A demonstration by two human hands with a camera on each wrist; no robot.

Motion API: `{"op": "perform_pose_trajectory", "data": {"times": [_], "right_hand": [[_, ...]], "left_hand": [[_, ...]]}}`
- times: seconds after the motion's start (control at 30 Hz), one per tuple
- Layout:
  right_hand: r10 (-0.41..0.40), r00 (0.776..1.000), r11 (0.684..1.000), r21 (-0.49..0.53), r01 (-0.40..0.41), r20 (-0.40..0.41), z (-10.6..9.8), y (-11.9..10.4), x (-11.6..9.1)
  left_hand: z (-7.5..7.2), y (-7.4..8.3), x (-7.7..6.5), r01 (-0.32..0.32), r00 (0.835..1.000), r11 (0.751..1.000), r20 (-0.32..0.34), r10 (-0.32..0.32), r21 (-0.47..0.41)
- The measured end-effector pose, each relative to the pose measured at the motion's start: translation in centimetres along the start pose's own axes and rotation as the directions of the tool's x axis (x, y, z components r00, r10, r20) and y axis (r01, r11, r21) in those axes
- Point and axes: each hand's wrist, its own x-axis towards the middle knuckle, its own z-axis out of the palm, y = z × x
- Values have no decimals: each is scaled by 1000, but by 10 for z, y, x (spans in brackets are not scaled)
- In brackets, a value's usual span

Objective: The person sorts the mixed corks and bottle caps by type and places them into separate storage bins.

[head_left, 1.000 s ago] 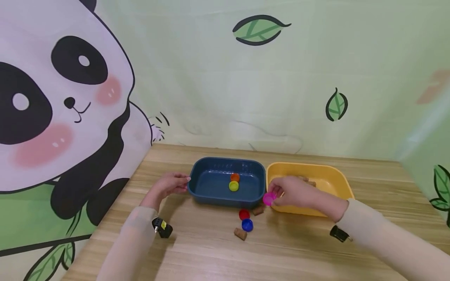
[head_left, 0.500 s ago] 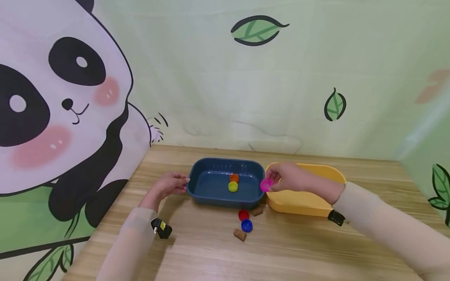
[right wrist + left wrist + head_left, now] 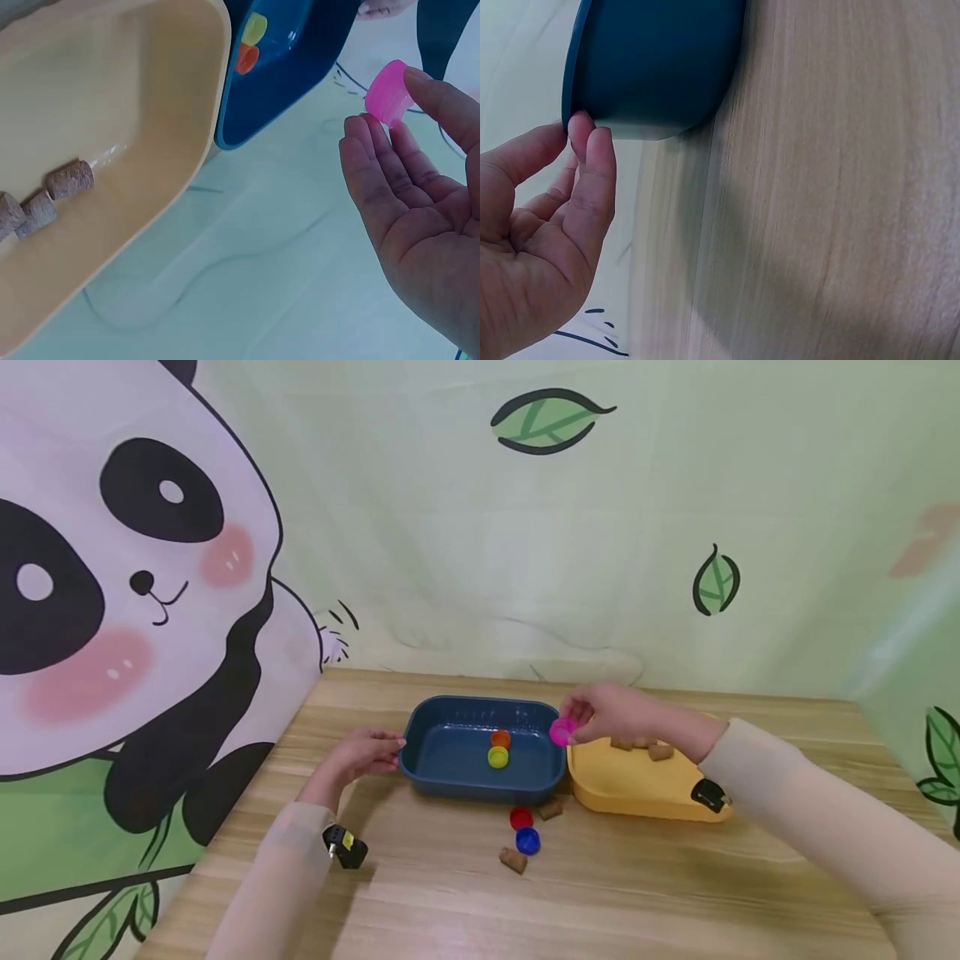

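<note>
A: where's the pink cap (image 3: 561,732) at?

B: Up in the air, in the right hand (image 3: 611,712). Thumb on one side, fingertips on the other, about a cap's width between them. From the head view it sits by the right end of the blue tub (image 3: 450,758), close to where that meets the yellow tub (image 3: 637,792).

A: and the left hand (image 3: 362,753)?

B: Pinching the blue tub's rim at its left end, thumb and fingertips almost together.

A: anything inside?

B: Blue one's got an orange cap (image 3: 500,738) with a yellow cap (image 3: 498,757) right in front. Yellow one has some corks (image 3: 660,752) in it, can't tell how many, the arm's partly in the way.

A: what's loose on the table (image 3: 435,893)?

B: A red cap (image 3: 521,817) and a blue cap (image 3: 528,841), just in front of the blue tub. One loose cork (image 3: 551,810) next to the red, a second cork (image 3: 513,860) next to the blue.
</note>
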Motion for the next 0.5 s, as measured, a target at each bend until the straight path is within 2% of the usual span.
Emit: {"op": "perform_pose_trajectory", "data": {"times": [0.2,0.3,0.37,0.5], "right_hand": [[-43,999,998,-45,43,-6,-9,3,11],[-38,999,997,-74,38,1,-12,1,17],[-38,999,995,-94,39,8,-15,-1,21],[-40,999,992,-115,42,19,-17,-1,32]], "left_hand": [[-6,-5,5,-53,997,998,58,55,-34],[-5,-4,6,-36,999,999,40,37,-16],[-2,-1,4,-3,1000,1000,3,3,15],[2,2,2,14,1000,1000,-8,-14,19]]}}
